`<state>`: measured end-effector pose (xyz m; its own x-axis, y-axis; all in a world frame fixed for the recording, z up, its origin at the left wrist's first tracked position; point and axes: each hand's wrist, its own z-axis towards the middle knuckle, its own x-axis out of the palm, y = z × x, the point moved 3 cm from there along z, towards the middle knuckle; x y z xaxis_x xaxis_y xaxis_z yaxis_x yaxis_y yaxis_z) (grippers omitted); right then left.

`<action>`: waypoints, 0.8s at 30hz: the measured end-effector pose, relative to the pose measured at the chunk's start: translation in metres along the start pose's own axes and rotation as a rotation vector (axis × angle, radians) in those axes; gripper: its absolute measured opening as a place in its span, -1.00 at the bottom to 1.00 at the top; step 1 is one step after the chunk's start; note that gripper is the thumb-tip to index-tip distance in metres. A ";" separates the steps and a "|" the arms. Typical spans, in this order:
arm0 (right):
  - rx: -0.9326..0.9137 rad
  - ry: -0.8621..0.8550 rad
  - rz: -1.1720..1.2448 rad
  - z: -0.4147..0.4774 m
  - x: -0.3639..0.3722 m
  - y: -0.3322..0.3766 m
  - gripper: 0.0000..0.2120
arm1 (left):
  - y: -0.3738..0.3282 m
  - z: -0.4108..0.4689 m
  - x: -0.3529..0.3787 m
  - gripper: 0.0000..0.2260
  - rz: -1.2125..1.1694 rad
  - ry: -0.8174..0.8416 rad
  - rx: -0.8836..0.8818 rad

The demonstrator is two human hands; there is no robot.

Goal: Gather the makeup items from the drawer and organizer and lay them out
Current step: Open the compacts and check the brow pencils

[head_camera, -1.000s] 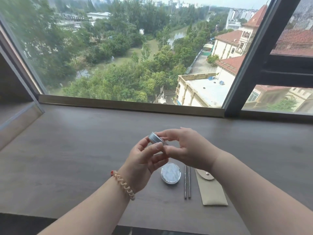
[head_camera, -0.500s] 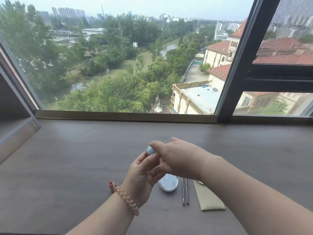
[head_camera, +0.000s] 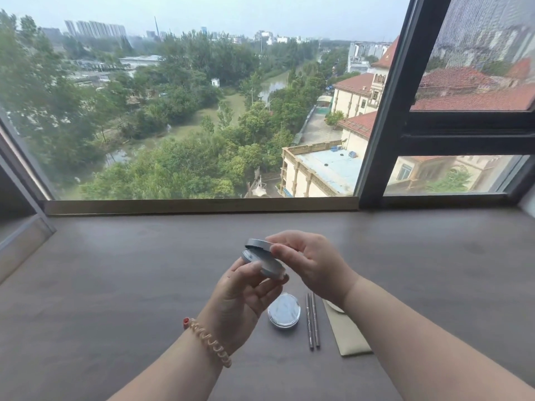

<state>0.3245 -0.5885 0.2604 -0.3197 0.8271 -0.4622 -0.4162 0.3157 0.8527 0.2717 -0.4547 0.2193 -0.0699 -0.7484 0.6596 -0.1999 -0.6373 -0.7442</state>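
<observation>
- Dark wood-grain desk runs under a wide window; trees and rooftops outside.
- Left hand, coiled bracelet on its wrist, grips the base of a round silver compact between thumb and fingers, above the desk near centre.
- Compact is partly open (lid hinged up at 12 o'clock, dark inside showing).
- Right hand pinches the lid's edge at the compact's 3 o'clock.
- On the desk at 6 o'clock from the compact: a round clear-lidded case.
- At its 3 o'clock, two thin metal sticks lie side by side.
- Next at 3 o'clock, a beige pouch, partly under the right forearm.
</observation>
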 end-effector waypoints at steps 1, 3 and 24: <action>0.006 -0.057 0.050 0.001 -0.001 -0.002 -0.68 | 0.001 0.000 0.000 -0.47 -0.021 0.002 -0.012; 0.057 -0.161 0.195 0.004 -0.003 -0.006 -0.65 | 0.005 0.001 0.000 -0.48 -0.056 0.004 -0.049; 0.340 -0.240 0.263 0.016 0.016 -0.070 -0.71 | 0.039 -0.011 -0.038 -0.75 0.096 -0.252 -0.199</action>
<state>0.3616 -0.5903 0.1976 -0.1552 0.9704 -0.1852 -0.0333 0.1822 0.9827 0.2563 -0.4493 0.1669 0.1415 -0.8409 0.5224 -0.3926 -0.5321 -0.7501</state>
